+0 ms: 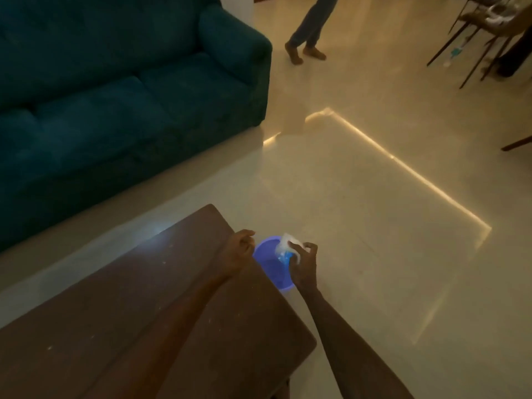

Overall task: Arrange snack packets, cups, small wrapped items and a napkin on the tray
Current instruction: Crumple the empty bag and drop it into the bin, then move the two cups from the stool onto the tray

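Note:
A blue plastic tub (267,269) stands on the floor just past the right edge of the brown wooden table (129,312). My right hand (304,266) is over the tub, fingers closed on a crumpled clear and white packet (283,246) with a blue patch low on it. My left hand (241,249) hovers at the table's edge beside the tub's left rim, fingers curled in, nothing visible in it. No tray shows in this view. The tub's inside looks bare apart from the packet above it.
A dark teal sofa (115,96) fills the upper left. Another person's legs (311,30) stand on the pale floor at the top. Chair legs (475,47) cluster at the top right. A bright light strip (403,165) reflects across the floor.

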